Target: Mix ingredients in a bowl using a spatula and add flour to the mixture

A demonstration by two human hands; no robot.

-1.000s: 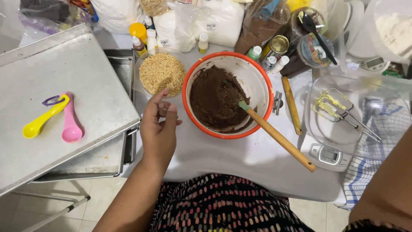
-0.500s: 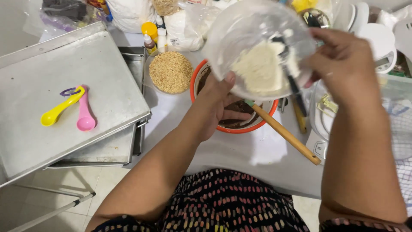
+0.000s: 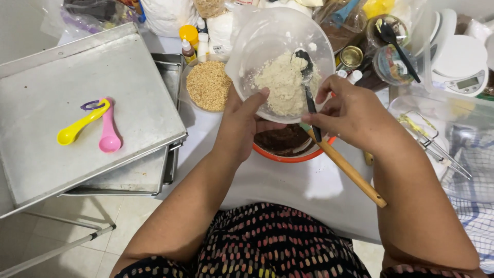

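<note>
Your left hand [image 3: 246, 123] grips the clear bowl [image 3: 280, 62] of pale flour — tilted above the orange bowl [image 3: 288, 154] — while your right hand [image 3: 347, 113] pinches a black spoon [image 3: 307, 82].

The left hand [image 3: 247, 123] tilts a clear plastic bowl [image 3: 280, 62] of pale flour above an orange mixing bowl [image 3: 288, 149] of dark brown batter, while the right hand [image 3: 350, 110] holds a black spoon [image 3: 307, 82] in the flour. A wooden-handled spatula [image 3: 350, 172] leans out of the orange bowl toward the near right. A bowl of tan crumbs [image 3: 208, 85] sits just left on the white counter [image 3: 288, 185]. Farther left, yellow [image 3: 82, 122] and pink [image 3: 109, 133] measuring spoons lie on a metal tray [image 3: 62, 77]. A white kitchen scale [image 3: 460, 64] stands far right.
</note>
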